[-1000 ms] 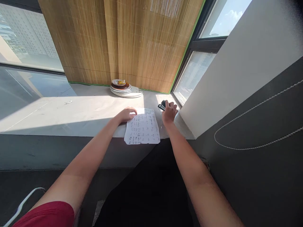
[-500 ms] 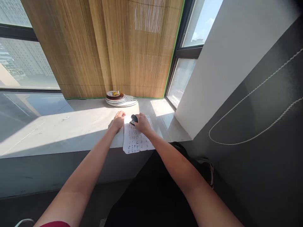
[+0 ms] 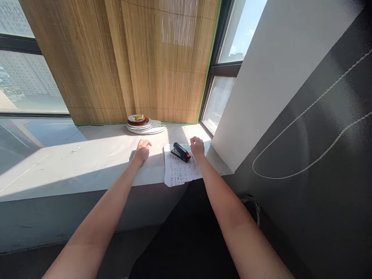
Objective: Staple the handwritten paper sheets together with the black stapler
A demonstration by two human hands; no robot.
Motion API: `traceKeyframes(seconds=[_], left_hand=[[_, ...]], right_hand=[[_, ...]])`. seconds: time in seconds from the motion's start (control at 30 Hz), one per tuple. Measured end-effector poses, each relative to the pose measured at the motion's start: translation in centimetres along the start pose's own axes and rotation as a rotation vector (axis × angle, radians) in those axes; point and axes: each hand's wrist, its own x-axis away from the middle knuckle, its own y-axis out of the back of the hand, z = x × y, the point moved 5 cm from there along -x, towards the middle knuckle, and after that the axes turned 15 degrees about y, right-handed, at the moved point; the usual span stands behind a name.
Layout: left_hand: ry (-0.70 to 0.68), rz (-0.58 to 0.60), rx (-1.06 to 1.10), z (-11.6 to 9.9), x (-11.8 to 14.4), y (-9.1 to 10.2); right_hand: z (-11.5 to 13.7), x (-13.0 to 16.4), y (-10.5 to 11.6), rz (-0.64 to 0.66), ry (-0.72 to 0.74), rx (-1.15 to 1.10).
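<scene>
On the pale window ledge [image 3: 95,162] lie handwritten sheets of paper [image 3: 173,174], their lower edge slightly past the ledge's front. A black stapler [image 3: 180,152] with an orange patch at one end rests slantwise on top of them, clear of both hands. My left hand [image 3: 142,150] is left of the sheets, empty, with loosely bent fingers apart. At the upper right of the sheets is my right hand [image 3: 197,147], off the stapler, its fingers loosely curled and apart. Whether its fingertips touch the paper is hard to make out.
Stacked plates [image 3: 140,126] stand at the back of the ledge, below a bamboo blind [image 3: 139,62]. A white wall column [image 3: 255,77] bounds the ledge on the right. A beaded cord [image 3: 279,178] hangs by the dark wall. Small scraps [image 3: 75,150] lie to the left.
My right hand has let go of the stapler and moved right. The stapler now lies on the sheets, which have shifted right. My left hand has come away from the paper's left edge.
</scene>
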Motion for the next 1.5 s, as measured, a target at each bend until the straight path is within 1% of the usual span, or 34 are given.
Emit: traceKeyframes(seconds=[0.03, 0.07, 0.13, 0.23, 0.3, 0.37, 0.4, 0.47, 0.6, 0.67, 0.7, 0.73, 0.8, 0.9, 1.0, 1.1, 1.17, 1.23, 1.3, 1.37, 1.43, 1.47, 1.5], left_hand=[[0.003, -0.006, 0.001, 0.1, 0.0, 0.0], [0.006, -0.016, 0.001, 0.2, 0.0, 0.0], [0.005, -0.044, -0.001, 0.3, 0.0, 0.1], [0.042, -0.115, 0.002, 0.7, -0.1, 0.5], [0.095, -0.167, 0.008, 1.0, 0.0, 0.9], [0.139, -0.222, 0.019, 1.1, 0.2, 1.6], [0.158, -0.252, 0.032, 1.1, 0.3, 2.1], [0.202, -0.342, 0.077, 1.2, 0.8, 3.4], [0.256, -0.577, 0.160, 1.4, 2.1, 6.4], [0.289, -0.663, 0.187, 1.6, 2.6, 7.5], [0.312, -0.693, 0.200, 1.8, 2.8, 7.9], [0.332, -0.714, 0.209, 1.9, 2.9, 8.2], [0.357, -0.738, 0.210, 2.0, 3.0, 8.5], [0.328, -0.739, 0.188, 1.7, 3.0, 8.6], [0.245, -0.714, 0.160, 1.2, 2.9, 8.4], [0.148, -0.693, 0.122, 0.5, 2.9, 8.0], [0.074, -0.620, 0.107, -0.1, 2.7, 7.2], [0.003, -0.459, 0.080, -0.7, 2.4, 5.8], [-0.059, -0.245, 0.036, -1.3, 2.2, 4.0], [-0.134, -0.020, -0.023, -1.7, 2.1, 2.0], [-0.221, 0.162, -0.102, -2.0, 2.2, 0.4], [-0.261, 0.221, -0.146, -2.0, 2.3, -0.2], [-0.294, 0.255, -0.187, -2.0, 2.3, -0.6]], right_hand=[[-0.7, -0.1, -0.4, 0.007, -0.033, 0.015], [-1.2, -0.2, -0.9, 0.042, -0.059, 0.011], [-1.7, -0.6, -2.3, 0.154, -0.054, 0.009], [-1.0, -1.1, -4.2, 0.331, -0.029, 0.015], [0.2, -1.5, -5.2, 0.406, -0.005, 0.010], [2.3, -2.1, -6.1, 0.437, 0.023, -0.007], [3.8, -2.4, -6.6, 0.448, 0.043, -0.032], [7.5, -3.0, -7.7, 0.459, 0.090, -0.075], [15.8, -4.3, -10.2, 0.468, 0.162, -0.140], [19.2, -4.7, -11.2, 0.457, 0.225, -0.158], [20.4, -4.8, -11.5, 0.448, 0.257, -0.165], [21.2, -4.8, -11.8, 0.434, 0.281, -0.170], [21.6, -4.8, -11.9, 0.403, 0.282, -0.175], [20.4, -4.5, -11.5, 0.396, 0.229, -0.165], [18.4, -3.9, -10.4, 0.424, 0.196, -0.143], [15.7, -3.2, -8.9, 0.449, 0.168, -0.110], [13.5, -2.8, -8.0, 0.462, 0.162, -0.070], [11.2, -2.5, -7.3, 0.472, 0.139, -0.019], [9.0, -2.3, -6.7, 0.470, 0.083, 0.015], [7.3, -2.1, -6.4, 0.456, 0.023, 0.010], [6.5, -1.9, -6.0, 0.434, -0.014, -0.024], [6.3, -1.9, -5.7, 0.417, -0.020, -0.040], [6.4, -2.0, -5.3, 0.391, -0.013, -0.053]])
